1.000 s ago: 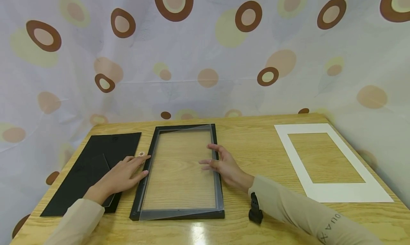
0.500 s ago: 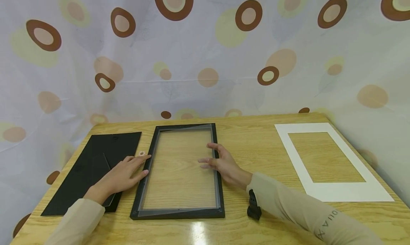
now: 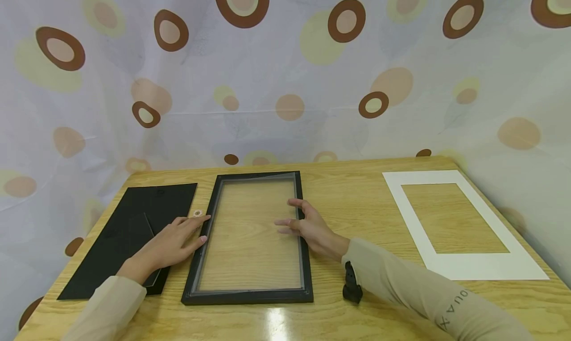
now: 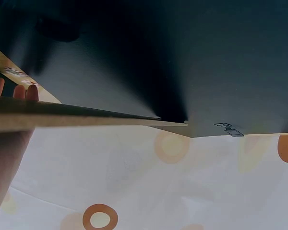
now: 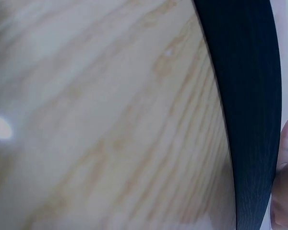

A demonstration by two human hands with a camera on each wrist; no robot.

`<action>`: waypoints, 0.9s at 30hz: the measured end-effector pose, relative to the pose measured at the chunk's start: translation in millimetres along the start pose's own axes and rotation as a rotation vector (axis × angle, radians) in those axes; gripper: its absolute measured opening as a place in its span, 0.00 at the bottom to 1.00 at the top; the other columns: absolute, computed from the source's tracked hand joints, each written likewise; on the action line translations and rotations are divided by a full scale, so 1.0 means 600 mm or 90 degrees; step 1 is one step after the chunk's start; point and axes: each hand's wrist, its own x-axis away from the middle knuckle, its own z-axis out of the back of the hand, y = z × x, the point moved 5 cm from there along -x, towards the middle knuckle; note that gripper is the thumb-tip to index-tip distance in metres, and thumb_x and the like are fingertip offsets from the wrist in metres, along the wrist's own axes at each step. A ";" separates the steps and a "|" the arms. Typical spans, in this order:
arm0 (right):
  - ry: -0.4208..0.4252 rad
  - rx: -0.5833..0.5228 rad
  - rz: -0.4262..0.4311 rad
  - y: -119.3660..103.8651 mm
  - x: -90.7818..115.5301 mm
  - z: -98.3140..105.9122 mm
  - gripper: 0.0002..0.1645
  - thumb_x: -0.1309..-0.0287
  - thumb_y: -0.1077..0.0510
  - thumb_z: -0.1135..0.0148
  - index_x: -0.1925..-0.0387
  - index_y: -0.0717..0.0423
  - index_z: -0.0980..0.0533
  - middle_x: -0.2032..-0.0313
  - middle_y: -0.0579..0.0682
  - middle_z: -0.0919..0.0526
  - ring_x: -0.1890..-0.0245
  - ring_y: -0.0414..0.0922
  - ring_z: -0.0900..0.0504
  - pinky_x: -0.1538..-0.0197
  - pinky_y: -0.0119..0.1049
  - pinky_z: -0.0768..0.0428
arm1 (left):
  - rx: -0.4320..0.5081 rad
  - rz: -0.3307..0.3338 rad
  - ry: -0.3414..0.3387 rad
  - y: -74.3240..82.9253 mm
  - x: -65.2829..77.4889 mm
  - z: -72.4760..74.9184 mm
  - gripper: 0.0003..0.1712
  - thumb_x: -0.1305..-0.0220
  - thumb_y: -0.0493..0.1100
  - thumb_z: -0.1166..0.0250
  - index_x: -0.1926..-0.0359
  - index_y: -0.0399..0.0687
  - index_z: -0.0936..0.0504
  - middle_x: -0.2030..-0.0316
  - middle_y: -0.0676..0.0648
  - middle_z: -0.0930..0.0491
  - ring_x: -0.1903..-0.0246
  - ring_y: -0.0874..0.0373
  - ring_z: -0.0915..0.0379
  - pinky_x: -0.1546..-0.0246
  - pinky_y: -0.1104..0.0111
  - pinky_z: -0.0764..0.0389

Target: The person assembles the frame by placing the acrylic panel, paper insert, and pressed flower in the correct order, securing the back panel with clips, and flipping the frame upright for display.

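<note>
A black picture frame (image 3: 250, 297) lies flat in the middle of the table, with a clear sheet (image 3: 250, 252) sitting within its border. My left hand (image 3: 167, 244) rests its fingertips at the frame's left edge, its forearm passing over the black backing board (image 3: 111, 227). On the opposite side, my right hand (image 3: 317, 234) is at the right edge, thumb and fingers spread and reaching over the clear sheet. In the right wrist view the frame's black side (image 5: 249, 105) partly hides that hand (image 5: 284, 196). The left wrist view shows left fingers (image 4: 31, 92) beyond the board's stand leg (image 4: 86, 120).
A white mat with a rectangular opening (image 3: 486, 267) lies at the table's right. Between backing board and frame is a small flower-like item (image 3: 198, 213). A metal hanger (image 4: 230, 129) is fixed to the board. A patterned curtain (image 3: 285, 73) stands behind the wooden table (image 3: 348, 197).
The clear sheet, skewed earlier with its lower left corner over the frame's bottom border, now lies straighter inside the frame. My right hand has shifted slightly left; my left hand stays put.
</note>
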 end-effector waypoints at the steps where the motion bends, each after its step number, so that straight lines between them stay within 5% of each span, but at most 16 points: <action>1: 0.001 -0.002 -0.002 0.000 0.000 0.000 0.35 0.42 0.78 0.56 0.34 0.62 0.49 0.35 0.62 0.48 0.56 0.53 0.18 0.53 0.35 0.21 | 0.000 0.000 0.000 0.000 0.000 0.000 0.34 0.35 0.63 0.52 0.32 0.55 0.41 0.33 0.41 0.42 0.40 0.41 0.41 0.45 0.43 0.37; 14: -0.001 -0.001 -0.015 -0.004 -0.004 -0.001 0.36 0.41 0.77 0.57 0.33 0.60 0.51 0.33 0.58 0.53 0.51 0.53 0.21 0.55 0.31 0.20 | 0.003 0.006 -0.006 0.001 0.000 0.000 0.35 0.35 0.63 0.52 0.32 0.55 0.42 0.33 0.41 0.42 0.39 0.41 0.42 0.45 0.42 0.38; 27: -0.017 0.081 0.011 -0.005 -0.003 -0.004 0.39 0.43 0.75 0.53 0.32 0.58 0.54 0.36 0.64 0.42 0.49 0.53 0.22 0.55 0.31 0.21 | 0.006 0.000 -0.007 0.001 0.000 0.001 0.34 0.35 0.62 0.52 0.32 0.54 0.41 0.34 0.41 0.41 0.39 0.40 0.42 0.45 0.42 0.38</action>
